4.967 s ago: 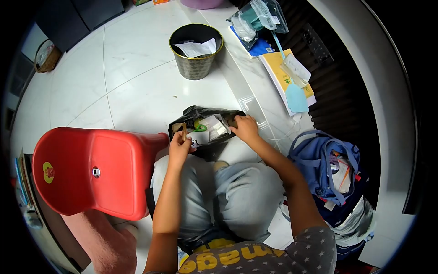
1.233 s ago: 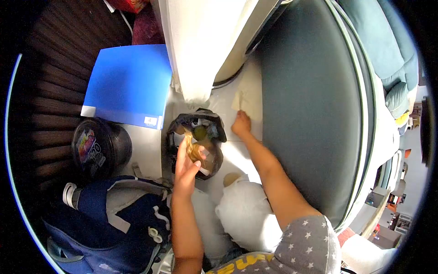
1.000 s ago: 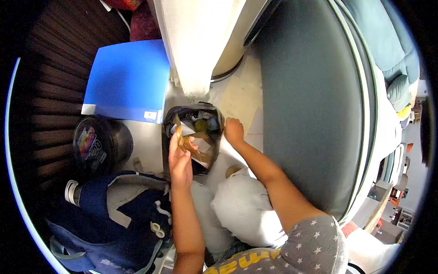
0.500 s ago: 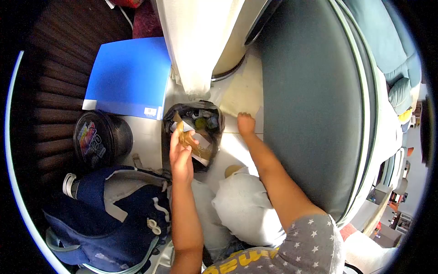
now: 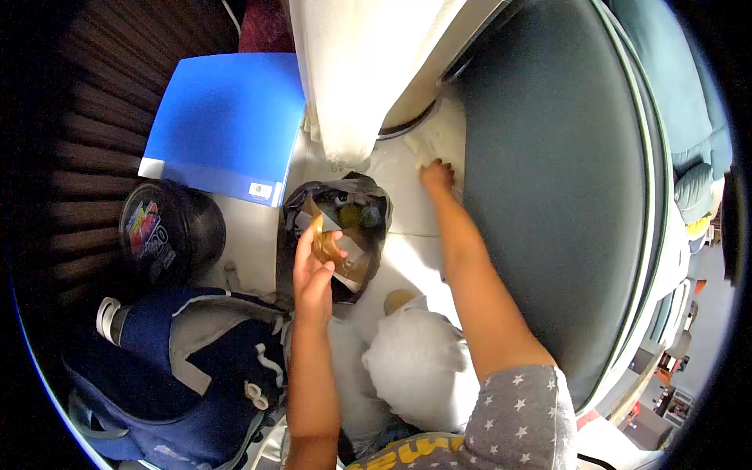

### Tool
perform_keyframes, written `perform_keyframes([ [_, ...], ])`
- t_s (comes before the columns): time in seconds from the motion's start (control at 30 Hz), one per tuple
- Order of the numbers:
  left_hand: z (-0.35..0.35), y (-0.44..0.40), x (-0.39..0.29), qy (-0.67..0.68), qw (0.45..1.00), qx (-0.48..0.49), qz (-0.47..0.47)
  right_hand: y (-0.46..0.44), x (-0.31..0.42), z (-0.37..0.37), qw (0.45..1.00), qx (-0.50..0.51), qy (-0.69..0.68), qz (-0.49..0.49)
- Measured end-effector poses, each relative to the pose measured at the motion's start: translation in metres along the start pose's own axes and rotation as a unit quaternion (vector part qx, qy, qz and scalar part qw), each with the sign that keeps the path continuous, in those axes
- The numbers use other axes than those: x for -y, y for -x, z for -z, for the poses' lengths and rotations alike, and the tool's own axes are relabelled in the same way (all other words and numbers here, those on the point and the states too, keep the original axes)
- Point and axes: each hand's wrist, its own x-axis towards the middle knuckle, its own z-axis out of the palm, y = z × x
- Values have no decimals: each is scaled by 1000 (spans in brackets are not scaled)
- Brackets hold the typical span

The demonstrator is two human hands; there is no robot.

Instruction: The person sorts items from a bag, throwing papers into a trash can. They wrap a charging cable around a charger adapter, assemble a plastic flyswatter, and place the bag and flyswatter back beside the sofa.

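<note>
My left hand point(image 5: 315, 270) is closed around a brown, shiny, curved thing point(image 5: 325, 243), perhaps a roll of tape, over the mouth of a black plastic bag point(image 5: 376, 243). Inside the bag lie pieces of card or paper and a round greenish thing point(image 5: 350, 215). Beyond the bag, to its right, my right hand point(image 5: 437, 175) reaches down to a pale yellowish sheet point(image 5: 448, 133) on the floor beside the dark grey sofa point(image 5: 548, 180). Its fingers are bent at the sheet's near edge, and their tips are hidden.
A blue folder point(image 5: 227, 117) lies at the upper left, with a black round tub point(image 5: 172, 231) below it. A dark blue backpack point(image 5: 149, 376) is at the lower left. A white curtain point(image 5: 360, 70) hangs beyond the bag.
The right hand has gone from beside the bag to farther out, onto the pale sheet, which now shows less of its surface. My left hand still holds the brown thing above the bag.
</note>
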Motion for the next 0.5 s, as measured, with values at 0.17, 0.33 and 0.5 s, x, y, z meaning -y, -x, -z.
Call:
perform_keyframes([
  [0.17, -3, -3, 3, -9, 1000, -22, 4, 4, -6, -9, 993, -108, 35, 26],
  [0.33, 1, -6, 7, -34, 999, -7, -6, -4, -28, -15, 971, -190, 106, 101],
  [0.5, -21, -3, 0, -278, 945, -135, 111, 47, 2, 8, 982, -136, 65, 118],
])
